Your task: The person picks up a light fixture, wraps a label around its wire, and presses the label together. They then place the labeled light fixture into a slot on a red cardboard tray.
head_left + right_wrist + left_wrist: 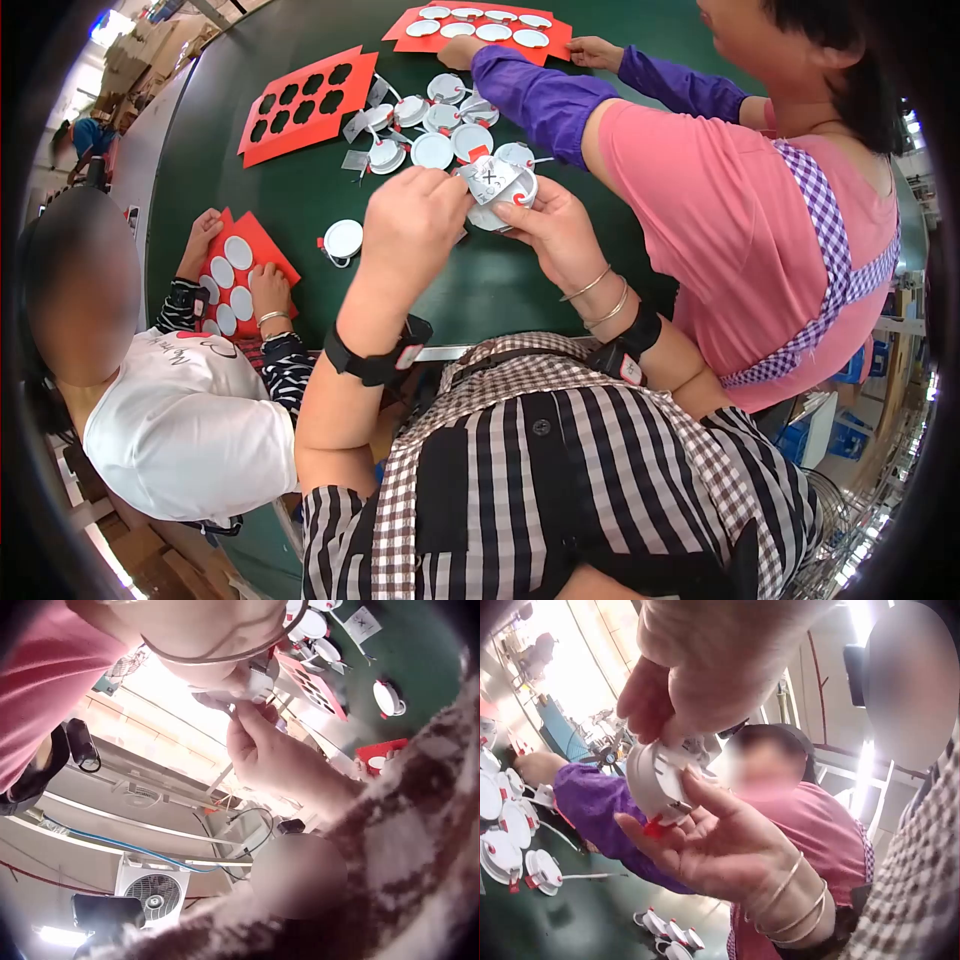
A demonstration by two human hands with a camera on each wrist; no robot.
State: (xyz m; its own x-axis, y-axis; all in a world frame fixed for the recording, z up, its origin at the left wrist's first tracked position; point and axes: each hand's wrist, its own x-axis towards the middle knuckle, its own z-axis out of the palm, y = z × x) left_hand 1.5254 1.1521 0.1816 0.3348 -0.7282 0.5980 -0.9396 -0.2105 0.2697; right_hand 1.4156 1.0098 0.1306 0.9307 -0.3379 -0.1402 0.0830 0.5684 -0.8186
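A round white downlight (525, 187) with red clips is held up in front of the chest by my right hand (560, 230), thumb on its rim. My left hand (415, 225) pinches the edge of a small silvery packet (489, 177) with dark print, which lies over the back of the downlight. In the left wrist view the white body (654, 784) shows between the two hands, with a red clip (658, 825) near the right fingers. The left fingertips are partly hidden behind the hand in the head view.
More downlights (432, 151) lie piled on the green table (300, 190), and a single one (343, 238) sits nearer. A red tray with dark cutouts (305, 105) is at the back left. People work on both sides, at red trays (262, 252) holding white discs; a purple sleeve (540, 100) reaches across.
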